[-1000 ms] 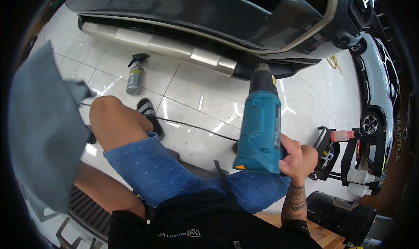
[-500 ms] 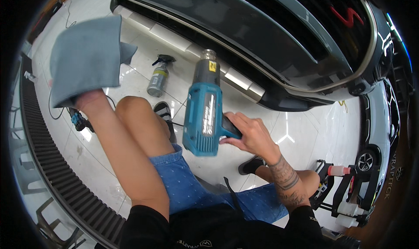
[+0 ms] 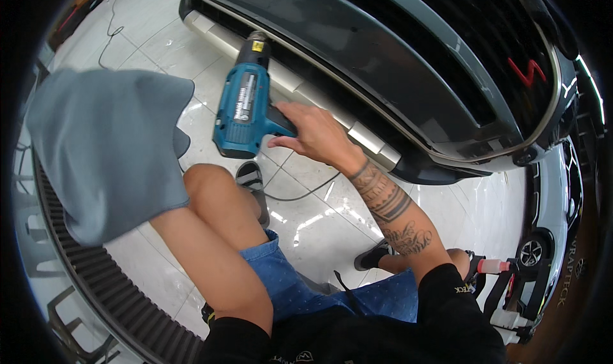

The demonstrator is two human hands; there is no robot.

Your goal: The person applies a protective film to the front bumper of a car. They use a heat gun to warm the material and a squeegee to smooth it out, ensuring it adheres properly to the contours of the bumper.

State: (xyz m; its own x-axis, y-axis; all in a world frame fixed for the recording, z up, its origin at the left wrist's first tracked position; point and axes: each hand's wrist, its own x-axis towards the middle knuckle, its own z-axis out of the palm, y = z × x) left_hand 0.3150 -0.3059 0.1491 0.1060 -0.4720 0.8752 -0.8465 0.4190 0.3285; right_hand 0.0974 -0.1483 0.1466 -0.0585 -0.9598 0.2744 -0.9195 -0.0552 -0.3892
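Observation:
A grey microfibre cloth point(image 3: 115, 153) hangs over my left hand and hides its fingers completely. Below the cloth only my left forearm shows, beside my bent knee. My right hand point(image 3: 319, 137) grips the black handle of a teal and black heat gun point(image 3: 242, 102), with the thumb stretched along near its body. The gun's metal nozzle points up and away, toward the pale lower trim point(image 3: 281, 70) of a dark grey car bumper point(image 3: 357, 57). In this view the nozzle overlaps the trim; whether they touch, I cannot tell.
A black cord point(image 3: 297, 199) loops over the white tiled floor point(image 3: 313, 236). Another cable point(image 3: 113, 33) lies at the far left. A dark slatted band point(image 3: 108, 300) curves along the left. A rack with a pink-red bottle point(image 3: 491, 266) and a white car point(image 3: 549, 211) stand at the right.
My right hand has carried the heat gun up and left, nearer the bumper, covering the spray bottle seen before. The cloth has shifted down and left and spread wider. The view has tilted slightly.

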